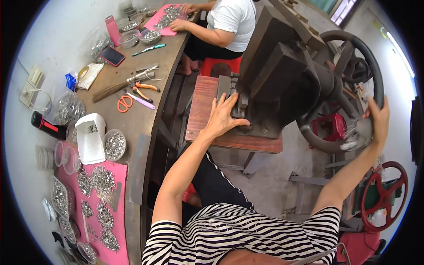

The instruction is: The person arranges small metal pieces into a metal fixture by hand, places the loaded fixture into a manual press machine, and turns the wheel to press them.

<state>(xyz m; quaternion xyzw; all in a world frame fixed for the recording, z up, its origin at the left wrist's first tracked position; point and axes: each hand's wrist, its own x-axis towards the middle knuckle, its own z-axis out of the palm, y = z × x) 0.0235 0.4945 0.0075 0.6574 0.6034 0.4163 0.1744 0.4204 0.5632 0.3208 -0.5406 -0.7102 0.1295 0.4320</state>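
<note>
A dark metal hand press [282, 84] stands in front of me on a red-brown wooden stand [204, 104]. My left hand [223, 115] rests at its base with the fingers spread. The fingertips touch the small metal die blocks [240, 100], and the thumb points right along the base plate. Any small piece under those fingers is hidden. Off to the right, my right hand [377, 119] is wrapped around the rim of the press's large black handwheel [375, 66].
A long workbench [170, 57] on the left holds orange-handled pliers [143, 90], scissors [125, 104], a brush [110, 90], and a pink mat [119, 221] with piles of small metal parts [102, 176]. A co-worker [232, 26] sits at its far end. A red handwheel [384, 196] stands lower right.
</note>
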